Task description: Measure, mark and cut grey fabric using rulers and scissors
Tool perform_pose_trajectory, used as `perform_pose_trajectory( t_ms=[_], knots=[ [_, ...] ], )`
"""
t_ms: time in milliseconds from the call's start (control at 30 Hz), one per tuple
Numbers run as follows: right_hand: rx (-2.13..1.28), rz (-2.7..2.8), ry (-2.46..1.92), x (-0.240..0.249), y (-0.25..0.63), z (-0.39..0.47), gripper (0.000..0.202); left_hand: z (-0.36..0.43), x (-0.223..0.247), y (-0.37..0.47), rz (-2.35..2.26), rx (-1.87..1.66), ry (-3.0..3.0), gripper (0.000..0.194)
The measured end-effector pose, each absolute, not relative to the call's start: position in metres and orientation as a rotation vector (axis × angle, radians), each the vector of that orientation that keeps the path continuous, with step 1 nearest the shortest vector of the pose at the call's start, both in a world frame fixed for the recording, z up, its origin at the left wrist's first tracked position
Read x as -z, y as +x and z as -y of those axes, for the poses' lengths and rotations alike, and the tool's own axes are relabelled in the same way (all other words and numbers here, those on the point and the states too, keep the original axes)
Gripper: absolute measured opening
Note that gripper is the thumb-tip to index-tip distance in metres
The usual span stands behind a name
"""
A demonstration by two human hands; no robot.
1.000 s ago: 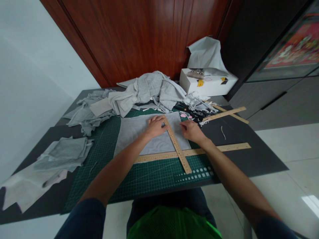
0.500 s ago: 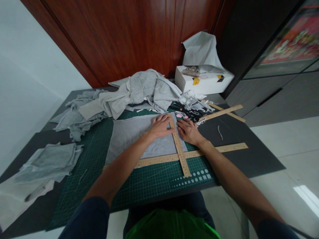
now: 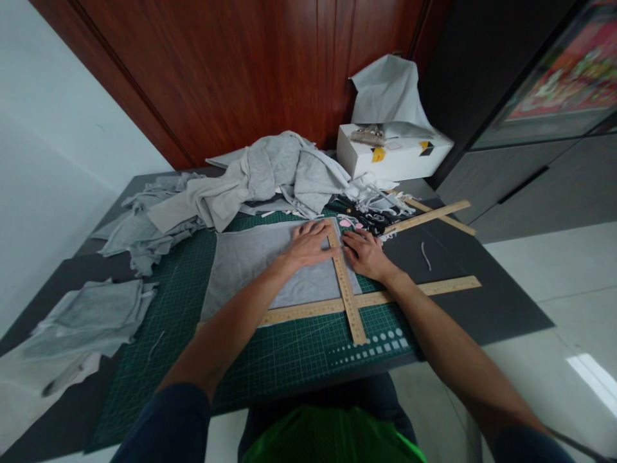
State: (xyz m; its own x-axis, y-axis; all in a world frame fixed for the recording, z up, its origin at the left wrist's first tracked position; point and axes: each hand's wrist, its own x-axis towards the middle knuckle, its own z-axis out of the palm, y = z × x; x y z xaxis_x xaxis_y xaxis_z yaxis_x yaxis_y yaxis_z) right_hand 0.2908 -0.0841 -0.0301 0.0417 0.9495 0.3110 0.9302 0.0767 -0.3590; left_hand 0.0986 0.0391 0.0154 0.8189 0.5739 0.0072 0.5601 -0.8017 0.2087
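Note:
A flat grey cloth [image 3: 250,260] lies on the green cutting mat [image 3: 284,360]. One wooden ruler [image 3: 348,296] stretches away from me over the cloth's right part and crosses a long wooden ruler [image 3: 308,310] along the near edge. My left hand [image 3: 311,244] lies spread on the cloth, its thumb and fingertips against the first ruler's left side. Just right of that ruler rests my right hand [image 3: 365,253], fingers a little apart and bent, touching the cloth's right edge. Whether its fingertips hold anything small is hidden.
Crumpled grey fabric [image 3: 274,170] is heaped at the back, beside black scissors [image 3: 344,207] and scraps. A white box [image 3: 395,157] stands behind. Two more wooden rulers [image 3: 429,217] cross at the right. Folded cloths [image 3: 96,312] lie at the left.
The view has shifted very slightly. Both hands, the rulers and the cloth keep their places relative to each other.

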Motion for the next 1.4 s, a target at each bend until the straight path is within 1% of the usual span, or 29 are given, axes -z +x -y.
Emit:
perform_pose_trajectory(
  t_ms=[533, 700, 800, 900, 1033, 1133, 1300, 1400],
  knots=[
    [-0.081, 1.916, -1.886, 0.03, 0.293, 0.084, 0.044, -0.041, -0.013, 0.1, -0.903, -0.079, 2.797, 0.073],
    [-0.078, 1.894, -1.794, 0.028, 0.301, 0.085, 0.04, -0.04, -0.014, 0.1, -0.922, -0.037, 2.816, 0.074],
    [-0.085, 1.897, -1.708, 0.014, 0.309, 0.092, 0.032, -0.038, -0.015, 0.101, -0.942, -0.004, 2.832, 0.074],
    [-0.232, 1.966, -1.665, -0.007, 0.313, 0.107, 0.024, -0.038, -0.015, 0.101, -0.955, -0.001, 2.844, 0.075],
    [-0.608, 2.114, -1.633, -0.031, 0.309, 0.136, 0.018, -0.04, -0.013, 0.102, -0.964, -0.005, 2.845, 0.078],
    [-0.817, 2.173, -1.581, -0.037, 0.306, 0.154, 0.013, -0.041, -0.011, 0.103, -0.952, -0.008, 2.835, 0.08],
    [-0.984, 2.177, -1.604, -0.036, 0.301, 0.167, 0.017, -0.041, -0.013, 0.104, -0.964, 0.017, 2.809, 0.081],
    [-1.055, 2.192, -1.598, -0.037, 0.3, 0.17, 0.014, -0.039, -0.016, 0.104, -0.975, 0.036, 2.796, 0.081]
  ],
)
